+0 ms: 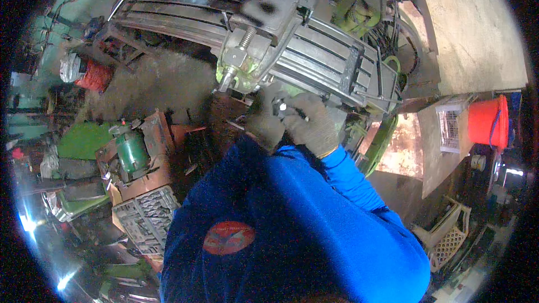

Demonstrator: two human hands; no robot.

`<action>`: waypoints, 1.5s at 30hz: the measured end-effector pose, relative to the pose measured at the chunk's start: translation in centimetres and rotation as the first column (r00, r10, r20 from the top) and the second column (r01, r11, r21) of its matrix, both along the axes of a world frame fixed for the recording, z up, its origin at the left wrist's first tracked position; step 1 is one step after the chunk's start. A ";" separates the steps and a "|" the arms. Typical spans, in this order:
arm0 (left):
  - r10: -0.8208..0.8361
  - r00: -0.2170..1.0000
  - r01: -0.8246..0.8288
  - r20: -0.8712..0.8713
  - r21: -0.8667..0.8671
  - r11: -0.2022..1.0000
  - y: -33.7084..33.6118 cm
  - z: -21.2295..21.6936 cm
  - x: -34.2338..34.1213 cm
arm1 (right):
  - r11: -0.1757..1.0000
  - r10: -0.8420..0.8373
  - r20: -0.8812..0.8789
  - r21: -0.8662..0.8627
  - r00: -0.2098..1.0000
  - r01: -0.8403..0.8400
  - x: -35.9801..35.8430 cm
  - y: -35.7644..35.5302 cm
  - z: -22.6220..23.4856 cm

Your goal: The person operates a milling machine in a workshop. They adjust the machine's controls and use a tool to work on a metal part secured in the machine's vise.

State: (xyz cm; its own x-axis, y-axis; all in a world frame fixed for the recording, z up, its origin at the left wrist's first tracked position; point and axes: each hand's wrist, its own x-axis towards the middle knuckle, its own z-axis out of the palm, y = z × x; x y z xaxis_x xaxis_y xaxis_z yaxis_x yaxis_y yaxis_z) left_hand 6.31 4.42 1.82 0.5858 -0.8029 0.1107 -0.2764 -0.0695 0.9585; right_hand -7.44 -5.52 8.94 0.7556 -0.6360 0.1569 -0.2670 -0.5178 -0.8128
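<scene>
Grey-gloved hands (297, 120) at machine table (314, 50), fingers' state unclear; crate (147, 217) holds drill bits.

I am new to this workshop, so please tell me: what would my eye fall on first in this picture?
First, the bright blue sleeves filling the lower middle, ending in two grey-gloved hands, left hand and right hand, held close together around a small metal part. Just above them lies the long grey slotted machine table, running from upper left to right. At the right edge an orange-red bucket stands out.
</scene>
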 end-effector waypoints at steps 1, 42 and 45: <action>0.018 0.999 -0.020 -0.036 -0.037 0.999 -1.0 0.3 -0.2 | 0.995 -0.097 0.109 -0.019 0.989 0.100 -0.2 0.2 0.4; -0.237 0.302 -0.794 -0.923 -0.381 0.473 27.0 -8.6 -4.5 | 0.876 0.445 -0.314 -0.041 0.839 -0.480 6.1 0.4 -4.6; 0.062 0.137 -0.899 -0.989 -0.098 0.427 35.1 -7.2 -6.8 | 0.827 0.517 -0.412 0.013 0.750 -0.563 5.6 5.6 -5.2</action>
State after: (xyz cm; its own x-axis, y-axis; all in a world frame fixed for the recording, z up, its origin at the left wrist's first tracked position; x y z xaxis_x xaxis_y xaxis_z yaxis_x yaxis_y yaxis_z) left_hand -0.54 39.47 -5.40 0.8479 -0.2067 -0.4881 0.4235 0.8179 0.3894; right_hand -1.83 0.08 3.79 0.9792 -0.1000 -0.1763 -0.1910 -0.7463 -0.6376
